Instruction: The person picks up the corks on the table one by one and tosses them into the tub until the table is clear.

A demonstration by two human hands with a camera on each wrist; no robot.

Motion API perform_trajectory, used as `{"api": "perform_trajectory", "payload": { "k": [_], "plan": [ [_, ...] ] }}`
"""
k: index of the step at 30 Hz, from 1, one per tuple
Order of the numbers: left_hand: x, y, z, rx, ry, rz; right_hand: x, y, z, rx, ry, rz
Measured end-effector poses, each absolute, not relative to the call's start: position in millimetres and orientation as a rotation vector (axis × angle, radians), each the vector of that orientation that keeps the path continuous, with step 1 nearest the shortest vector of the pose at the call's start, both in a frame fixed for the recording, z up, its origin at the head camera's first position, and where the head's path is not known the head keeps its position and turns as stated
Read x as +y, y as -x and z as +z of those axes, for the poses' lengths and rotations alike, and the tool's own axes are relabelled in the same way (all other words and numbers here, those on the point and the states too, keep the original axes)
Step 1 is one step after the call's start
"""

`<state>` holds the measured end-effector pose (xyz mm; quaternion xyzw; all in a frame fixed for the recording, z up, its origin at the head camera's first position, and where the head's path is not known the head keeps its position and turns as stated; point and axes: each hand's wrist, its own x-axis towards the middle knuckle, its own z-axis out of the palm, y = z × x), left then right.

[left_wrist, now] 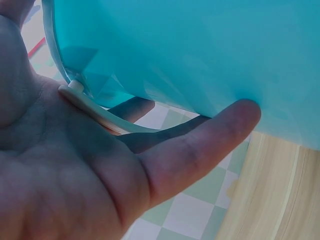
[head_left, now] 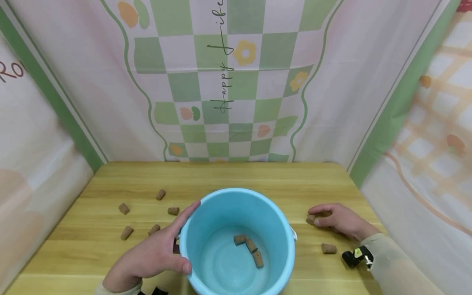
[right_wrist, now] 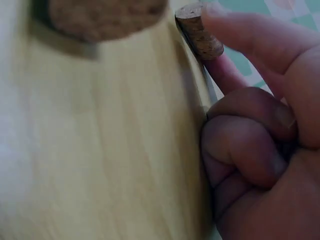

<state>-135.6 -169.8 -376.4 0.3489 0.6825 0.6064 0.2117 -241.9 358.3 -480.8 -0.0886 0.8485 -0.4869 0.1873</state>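
Observation:
A light-blue bucket (head_left: 237, 196) stands at the table's near middle with three cork stoppers (head_left: 251, 245) on its floor. My left hand (head_left: 155, 252) holds its left side, thumb at the rim. In the left wrist view, the fingers (left_wrist: 200, 152) lie against the outer wall, with the pale handle (left_wrist: 107, 116) beside the palm. On the right, my right hand (head_left: 344, 221) pinches a cork stopper (right_wrist: 202, 37) between thumb and index finger, low at the table; the other fingers are curled in. Another cork stopper (head_left: 329, 248) lies near that wrist.
Several cork stoppers (head_left: 127, 232) are scattered over the left part of the wooden table (head_left: 221, 174). A checked cloth (head_left: 243, 86) hangs behind the table's far edge, and printed cloths flank both sides.

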Motion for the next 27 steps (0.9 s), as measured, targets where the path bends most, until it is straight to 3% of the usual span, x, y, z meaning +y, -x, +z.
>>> {"api": "perform_trajectory", "payload": {
  "k": [27],
  "plan": [
    [-171.2, 135.0, -376.8, 1.927, -0.973, 1.674, 360.2, 242.5, -485.4, 2.521, 0.464, -1.199]
  ]
}}
